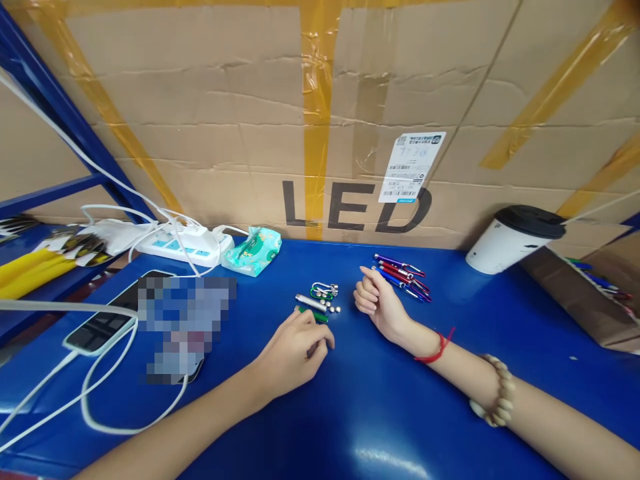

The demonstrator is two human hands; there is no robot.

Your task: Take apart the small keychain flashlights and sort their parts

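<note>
On the blue table, my left hand point(295, 350) has its fingers curled down beside a green metal tube point(315, 315); whether it holds something small is hidden. Just beyond lie a silver tube point(311, 303), small round silver pieces point(335, 309) and carabiner clips point(324, 290), one of them green. My right hand point(380, 303) is raised with its fingers curled in toward the palm, and what they hold, if anything, cannot be made out. Behind it rests a group of red, blue and purple metal tubes with clips point(403, 277).
A lidded paper cup point(510, 243) and an open brown box point(575, 300) are at the right. Phones point(113, 320) with white cables, a power strip point(187, 245) and a teal wipes pack point(254, 252) lie left. A large cardboard box point(240, 133) stands behind.
</note>
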